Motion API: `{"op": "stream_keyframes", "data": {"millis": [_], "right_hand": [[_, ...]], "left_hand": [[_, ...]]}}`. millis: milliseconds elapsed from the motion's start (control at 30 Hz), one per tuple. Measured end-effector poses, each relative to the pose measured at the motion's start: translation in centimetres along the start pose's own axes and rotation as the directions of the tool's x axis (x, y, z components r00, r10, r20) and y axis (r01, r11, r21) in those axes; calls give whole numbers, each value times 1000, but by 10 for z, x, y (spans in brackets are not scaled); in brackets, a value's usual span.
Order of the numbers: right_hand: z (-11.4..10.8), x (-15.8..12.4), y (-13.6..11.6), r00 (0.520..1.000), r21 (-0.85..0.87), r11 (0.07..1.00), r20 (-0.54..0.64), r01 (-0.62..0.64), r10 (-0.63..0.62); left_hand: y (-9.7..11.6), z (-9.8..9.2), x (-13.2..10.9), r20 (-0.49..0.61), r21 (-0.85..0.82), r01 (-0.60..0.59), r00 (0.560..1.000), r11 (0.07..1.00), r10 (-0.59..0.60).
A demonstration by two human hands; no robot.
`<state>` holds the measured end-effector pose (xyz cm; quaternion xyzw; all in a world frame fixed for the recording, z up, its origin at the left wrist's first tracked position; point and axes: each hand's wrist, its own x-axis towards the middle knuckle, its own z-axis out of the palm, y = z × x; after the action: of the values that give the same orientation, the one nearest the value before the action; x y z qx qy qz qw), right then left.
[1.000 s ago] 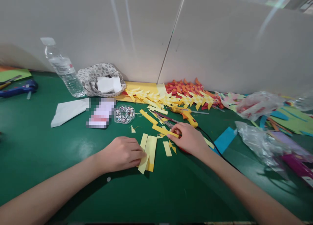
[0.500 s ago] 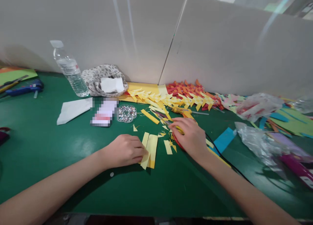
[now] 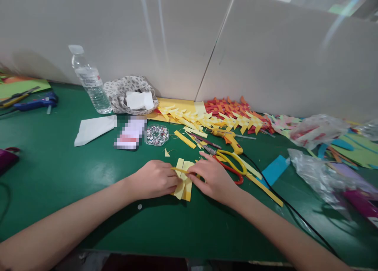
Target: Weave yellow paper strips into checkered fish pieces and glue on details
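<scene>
My left hand [image 3: 158, 179] is closed on pale yellow paper strips [image 3: 186, 186], which stand side by side over a deeper yellow piece at the table's middle. A narrow darker yellow strip [image 3: 180, 170] lies across them, running from the left fingers to the right fingertips. My right hand [image 3: 217, 179] pinches that strip's right end, its index finger lifted. Just beyond the right hand, scissors [image 3: 233, 161] with red and yellow handles rest on the table. A yellow glue gun [image 3: 232, 139] lies behind them. Fingers hide part of the strips.
Folded yellow paper pieces [image 3: 183, 115] and red-orange ones [image 3: 227, 107] line the wall. At left stand a water bottle [image 3: 91, 84] and a cloth bag [image 3: 118, 92], near a tray of small beads [image 3: 157, 135]. Plastic bags [image 3: 310, 172] and a black cord [image 3: 274, 192] are at right.
My right hand has left the scissors and moved left to the paper strips. A narrow yellow strip now crosses them between both hands. The view has shifted slightly.
</scene>
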<state>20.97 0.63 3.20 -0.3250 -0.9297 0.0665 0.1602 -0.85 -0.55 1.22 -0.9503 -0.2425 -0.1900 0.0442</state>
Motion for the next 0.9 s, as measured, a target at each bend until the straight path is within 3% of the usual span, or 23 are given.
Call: {"op": "stream_keyframes", "data": {"millis": [133,300,767,900], "right_hand": [[0,7,3,978,161,970,132,-183,163],[0,11,2,955,169,952,199,-254,220],[4,21,6,965,91,981,214,-171,148],[11,21,10,973,182,964,158,-194,166]], "left_hand": [[0,1,-1,-24,69,-51,998,996,53],[2,0,-2,-96,141,-100,989,985,114],[10,-6,0,-262,315,-131,940,940,219],[7,-3,1,-278,286,-19,955,958,102]]}}
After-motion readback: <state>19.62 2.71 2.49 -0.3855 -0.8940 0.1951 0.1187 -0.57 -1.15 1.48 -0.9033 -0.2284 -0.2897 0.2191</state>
